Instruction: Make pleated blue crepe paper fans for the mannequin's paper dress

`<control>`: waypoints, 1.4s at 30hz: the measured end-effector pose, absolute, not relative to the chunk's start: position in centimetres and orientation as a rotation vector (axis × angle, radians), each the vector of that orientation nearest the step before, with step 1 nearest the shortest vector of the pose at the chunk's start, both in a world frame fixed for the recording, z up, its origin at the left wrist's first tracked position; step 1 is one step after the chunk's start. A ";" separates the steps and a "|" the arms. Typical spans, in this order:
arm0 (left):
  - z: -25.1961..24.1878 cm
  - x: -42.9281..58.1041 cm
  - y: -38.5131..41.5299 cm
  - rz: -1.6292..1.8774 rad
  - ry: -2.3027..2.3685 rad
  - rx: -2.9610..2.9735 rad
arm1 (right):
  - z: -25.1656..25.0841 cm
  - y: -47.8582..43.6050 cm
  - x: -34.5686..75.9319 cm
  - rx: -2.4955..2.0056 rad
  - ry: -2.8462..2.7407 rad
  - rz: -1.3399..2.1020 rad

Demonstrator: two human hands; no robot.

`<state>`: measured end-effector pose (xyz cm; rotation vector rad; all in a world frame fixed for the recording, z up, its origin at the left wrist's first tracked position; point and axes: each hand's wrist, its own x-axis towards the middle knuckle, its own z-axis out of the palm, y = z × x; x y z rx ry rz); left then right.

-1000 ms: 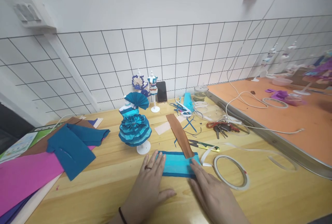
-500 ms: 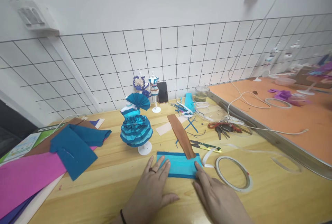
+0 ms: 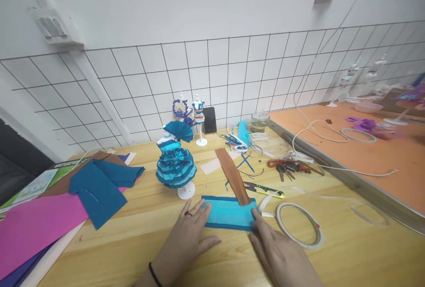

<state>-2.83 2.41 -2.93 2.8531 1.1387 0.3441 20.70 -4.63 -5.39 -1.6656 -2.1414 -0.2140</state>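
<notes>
A light-blue strip of crepe paper [image 3: 229, 214] with dark-blue edges lies flat on the wooden table. My left hand [image 3: 186, 233] rests with spread fingers on its left end, the fingertips touching the paper. At its right end my right hand [image 3: 275, 247] presses down with an extended index finger, the other fingers partly curled. A brown paper strip [image 3: 231, 176] overlaps the blue strip's far edge. Just behind and to the left stands a small dress form [image 3: 175, 163] in a layered blue paper dress with a fan.
A tape roll [image 3: 300, 225] lies right of my right hand, with yellow thread snips [image 3: 265, 189] behind it. Folded blue paper [image 3: 96, 189] and pink paper [image 3: 40, 225] cover the left side. Farther back are keys [image 3: 285, 167], a phone [image 3: 210, 120] and a glass jar [image 3: 259, 122].
My left hand has slid left to the strip's end, uncovering more of the paper. My right index finger stays at the right end, and the view has shifted slightly.
</notes>
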 end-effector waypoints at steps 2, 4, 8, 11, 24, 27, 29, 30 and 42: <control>-2.9 -3.0 2.6 0.389 1.196 2.855 | -5.4 -4.6 20.8 -1.673 -2.127 -0.191; -2.8 -3.0 2.7 0.437 1.270 2.855 | -5.4 -4.6 20.7 -1.680 -2.115 -0.161; -2.3 -2.5 2.4 0.486 1.214 2.903 | -5.2 -4.3 19.7 -1.630 -2.193 -0.063; -1.8 -1.8 1.8 0.469 1.103 2.914 | -5.0 -3.8 18.2 -1.526 -2.350 -0.050; -2.9 -2.2 2.0 0.474 1.151 2.820 | -4.8 -4.0 19.8 -1.614 -2.209 -0.266; -2.8 -2.4 2.2 0.449 1.182 2.834 | -4.7 -4.4 19.9 -1.589 -2.259 -0.194; -2.7 -2.6 2.4 0.455 1.211 2.845 | -4.7 -4.5 19.9 -1.574 -2.302 -0.159; -2.6 -2.8 2.5 0.467 1.231 2.848 | -4.7 -4.5 20.0 -1.577 -2.308 -0.154; -2.9 -3.6 3.3 0.688 1.324 2.860 | -4.4 -5.1 21.0 -1.594 -2.294 -0.082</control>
